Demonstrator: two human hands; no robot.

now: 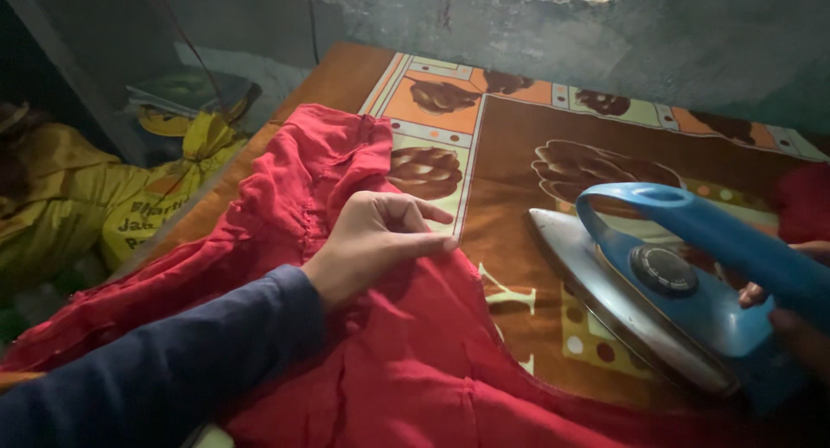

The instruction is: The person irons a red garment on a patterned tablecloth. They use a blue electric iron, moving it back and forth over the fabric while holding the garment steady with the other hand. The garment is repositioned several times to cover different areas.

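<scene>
A crumpled red garment [346, 327] lies across the near left part of a brown and orange patterned blanket [510, 128]. My left hand [376, 240], in a dark blue sleeve, rests on the garment and pinches a fold of it near its edge. A blue electric iron [666, 284] with a metal soleplate and a round dial stands on the blanket at the right. My right hand [778, 305] grips the rear of its blue handle; most of that hand is cut off by the frame edge.
Yellow bags [112, 206] and a stack of flat things [186, 93] lie in the dark space left of the blanket's edge. A rough grey wall [692, 41] runs along the back. More red cloth [804, 201] shows at the far right.
</scene>
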